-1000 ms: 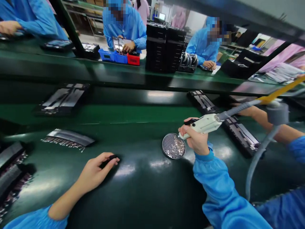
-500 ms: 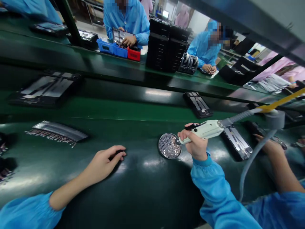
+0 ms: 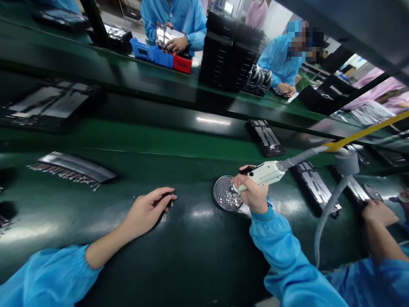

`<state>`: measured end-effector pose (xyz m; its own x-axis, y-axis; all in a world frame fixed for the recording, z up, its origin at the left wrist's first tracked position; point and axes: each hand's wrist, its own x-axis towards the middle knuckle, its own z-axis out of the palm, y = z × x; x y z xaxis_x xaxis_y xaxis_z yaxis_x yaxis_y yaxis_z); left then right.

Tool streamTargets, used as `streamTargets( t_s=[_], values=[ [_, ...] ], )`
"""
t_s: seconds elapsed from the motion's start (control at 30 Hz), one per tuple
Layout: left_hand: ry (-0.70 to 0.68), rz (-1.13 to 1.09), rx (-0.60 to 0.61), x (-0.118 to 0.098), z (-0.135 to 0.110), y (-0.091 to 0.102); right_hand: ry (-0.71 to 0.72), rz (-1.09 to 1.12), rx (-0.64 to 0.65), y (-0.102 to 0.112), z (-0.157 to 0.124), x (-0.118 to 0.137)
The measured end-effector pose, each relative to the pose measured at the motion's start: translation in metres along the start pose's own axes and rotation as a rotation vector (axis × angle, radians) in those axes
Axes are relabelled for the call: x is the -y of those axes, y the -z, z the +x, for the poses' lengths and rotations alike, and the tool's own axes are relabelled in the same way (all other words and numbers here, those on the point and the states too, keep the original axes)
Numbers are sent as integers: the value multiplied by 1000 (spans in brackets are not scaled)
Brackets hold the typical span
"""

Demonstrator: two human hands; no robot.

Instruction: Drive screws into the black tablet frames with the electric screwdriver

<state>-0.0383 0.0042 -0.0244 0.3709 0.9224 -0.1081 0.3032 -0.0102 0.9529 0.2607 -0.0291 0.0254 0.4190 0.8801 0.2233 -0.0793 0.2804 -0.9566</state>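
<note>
The left hand, pinched around a dark piece, has edged right, nearer the dish; the right hand, wrapped round the driver, holds there, bringing piece and driver closer.

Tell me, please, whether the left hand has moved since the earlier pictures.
Yes. Judged against the round dish, the left hand has moved to the right and is now nearer to it.
</note>
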Motion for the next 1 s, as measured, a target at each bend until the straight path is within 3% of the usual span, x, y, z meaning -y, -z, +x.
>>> streamTargets(
  t_s=[0.8,1.0],
  values=[
    [8,-5,65,-3,-2,3,2,-40,-1,-1,-2,-6],
    [2,-30,70,1,-1,2,8,-63,22,-3,-5,4]
  ],
)
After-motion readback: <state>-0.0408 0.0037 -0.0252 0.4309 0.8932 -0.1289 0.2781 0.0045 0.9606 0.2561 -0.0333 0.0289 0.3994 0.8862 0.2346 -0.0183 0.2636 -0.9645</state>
